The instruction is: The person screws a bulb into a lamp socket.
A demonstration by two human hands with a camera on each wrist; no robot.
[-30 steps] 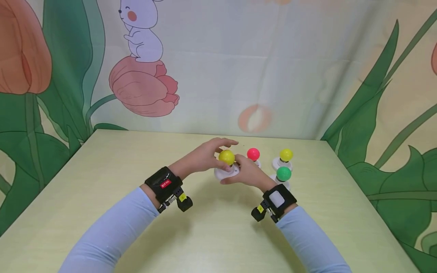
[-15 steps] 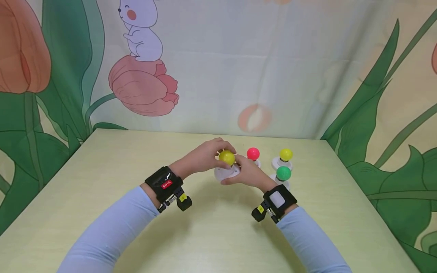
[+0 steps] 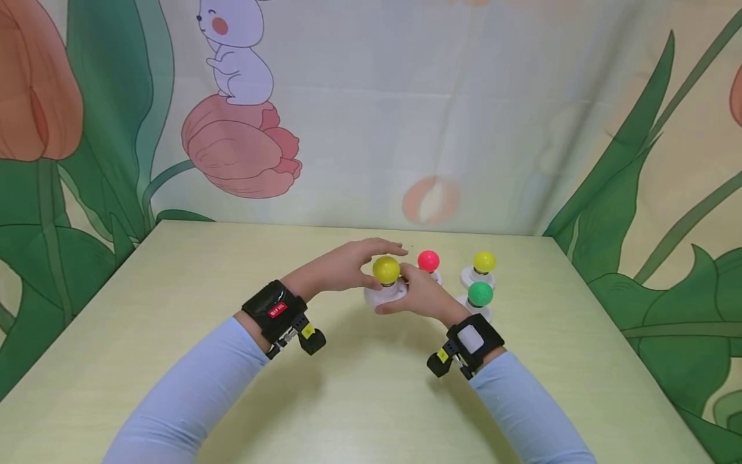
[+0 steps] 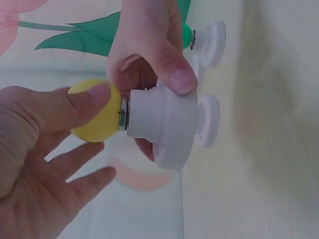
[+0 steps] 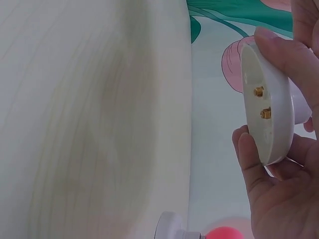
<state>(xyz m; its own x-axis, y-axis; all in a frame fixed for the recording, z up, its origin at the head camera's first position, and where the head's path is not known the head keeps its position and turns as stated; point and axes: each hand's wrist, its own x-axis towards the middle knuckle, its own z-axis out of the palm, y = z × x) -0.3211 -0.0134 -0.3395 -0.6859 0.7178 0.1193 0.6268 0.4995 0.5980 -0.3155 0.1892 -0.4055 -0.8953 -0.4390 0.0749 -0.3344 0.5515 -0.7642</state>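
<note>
My right hand (image 3: 426,293) grips a white round lamp holder (image 4: 172,127) above the table, thumb and fingers around its base. Brass terminals (image 5: 265,113) show on its hollow underside in the right wrist view. A yellow light bulb (image 3: 386,270) sits in the holder, a strip of its metal screw cap (image 4: 123,112) visible at the socket's mouth. Around the bulb is my left hand (image 3: 344,266), its thumb (image 4: 92,102) lying against the yellow globe. The left fingers reach out fairly straight, spread away from the globe.
To the right on the table stand three more holders with bulbs: a red bulb (image 3: 428,261), a yellow bulb (image 3: 484,262) and a green bulb (image 3: 480,294). The right forearm passes close to the green one. A printed cloth (image 3: 359,129) hangs behind the table.
Half a second ago the left fingers curled over the yellow bulb; now they are straightened off it, as they were a second ago. The right hand keeps the holder in place.
</note>
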